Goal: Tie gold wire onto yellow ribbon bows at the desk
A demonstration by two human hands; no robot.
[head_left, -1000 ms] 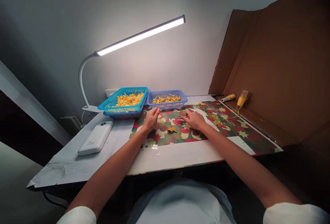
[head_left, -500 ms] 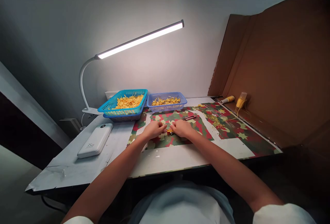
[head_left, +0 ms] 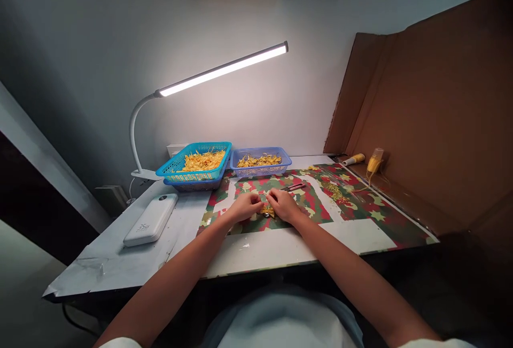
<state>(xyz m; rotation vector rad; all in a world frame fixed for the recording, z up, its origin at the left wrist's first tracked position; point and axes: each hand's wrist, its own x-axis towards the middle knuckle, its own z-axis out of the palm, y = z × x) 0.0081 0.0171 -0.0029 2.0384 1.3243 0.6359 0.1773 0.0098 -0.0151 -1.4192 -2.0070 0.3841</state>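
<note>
Only legible txt: "35W" marking (head_left: 143,226) — thin grey chars on top face of the white power bank (head_left: 154,218), nr the end closest to the wearer. The 3 & 5 read OK; last char is rounded, approx. a W. Runs at a slant, rising a bit L to R. Small print (head_left: 141,230) right below it — too tiny to make out. Dark round mark (head_left: 162,198) at far end, can't tell if logo or display.
</note>
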